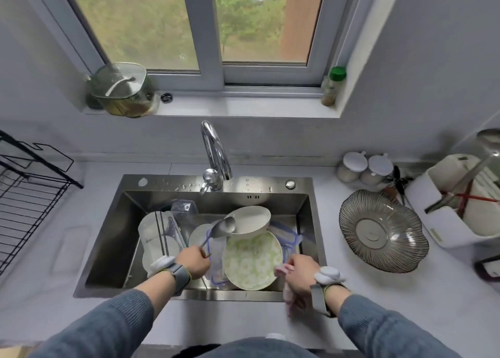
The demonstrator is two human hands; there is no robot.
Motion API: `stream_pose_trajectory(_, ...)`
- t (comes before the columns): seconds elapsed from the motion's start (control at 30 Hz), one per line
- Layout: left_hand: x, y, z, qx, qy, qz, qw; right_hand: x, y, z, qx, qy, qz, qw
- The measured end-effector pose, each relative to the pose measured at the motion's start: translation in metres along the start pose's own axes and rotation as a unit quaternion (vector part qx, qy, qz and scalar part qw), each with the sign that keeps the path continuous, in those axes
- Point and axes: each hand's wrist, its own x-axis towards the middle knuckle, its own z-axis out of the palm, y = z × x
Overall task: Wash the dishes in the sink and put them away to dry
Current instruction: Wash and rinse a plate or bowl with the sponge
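Over sink (108, 238): left hand (193, 260) grips spoon (223, 226).

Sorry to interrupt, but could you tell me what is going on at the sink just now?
A person is starting on the dishes. The left hand holds a metal spoon by its handle above the pile in the sink, and the right hand grips a pink cloth beside the patterned plate. The black drying rack is on the left.

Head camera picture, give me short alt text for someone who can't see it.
A person's left hand lifts a spoon over a steel sink piled with dishes, including a flowered plate, while the right hand grips a pink cloth. A black drying rack stands left.
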Motion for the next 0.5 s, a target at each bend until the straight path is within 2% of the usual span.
stream_pose_trajectory(0.23, 0.047, -0.039, -0.022, 0.037, -0.014, 0.001, 0.999, 0.021, -0.067, 0.029, 0.0, 0.01, 0.011, 1.0)
stream_pose_trajectory(0.5, 0.098, -0.038, -0.001, 0.118, -0.064, 0.03, 0.991, 0.019, -0.07, 0.056, -0.003, -0.044, 0.055, 0.998)
